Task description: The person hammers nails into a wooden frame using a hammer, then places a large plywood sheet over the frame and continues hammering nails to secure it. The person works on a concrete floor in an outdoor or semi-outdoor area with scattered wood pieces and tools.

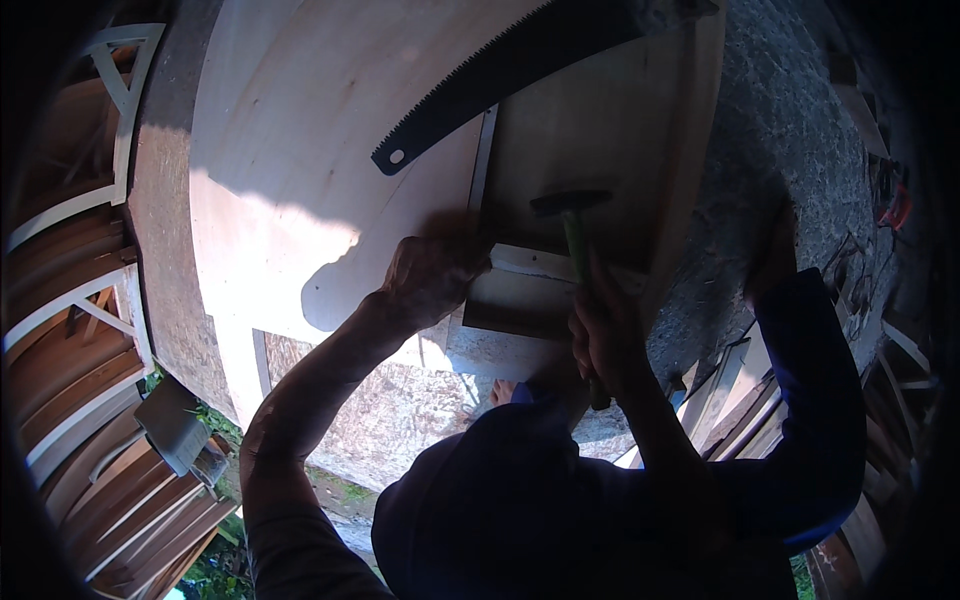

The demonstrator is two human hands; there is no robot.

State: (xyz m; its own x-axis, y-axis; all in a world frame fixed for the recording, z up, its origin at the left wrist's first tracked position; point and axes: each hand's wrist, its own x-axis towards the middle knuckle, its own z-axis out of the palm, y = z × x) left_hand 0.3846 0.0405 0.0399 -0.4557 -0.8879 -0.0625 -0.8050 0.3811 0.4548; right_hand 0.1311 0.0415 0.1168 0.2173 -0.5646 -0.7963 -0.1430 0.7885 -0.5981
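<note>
- Hammer (575,225): dark flat head on a green handle, standing near upright just right of frame centre. The head sits over the shaded panel (580,140) at about 12 o'clock from the right hand.
- Right hand (603,335): wrapped tight round the lower handle, fingers closed on it. The forearm runs down toward 5 o'clock into a dark blue sleeve (810,420).
- Left hand (432,272): at 9 o'clock from the hammer, curled against the edge where the pale board (300,130) meets a thin metal strip (484,160). It is blurred, so whether it pinches anything cannot be told. The bare forearm drops toward 7 o'clock.
- Strip of light wood (540,265): lies crosswise between the two hands, just below the hammer head.
- Saw (500,75): dark blade with teeth along its upper edge, lying on the board from 12 o'clock down toward 10 o'clock of the left hand. It has a small hole at its rounded tip.
- No packages, labels or signs can be made out.
- Curved wooden slats (80,380): stacked along the left rim at 9 o'clock.
- Rough grey wall (790,130): at 2 o'clock.
</note>
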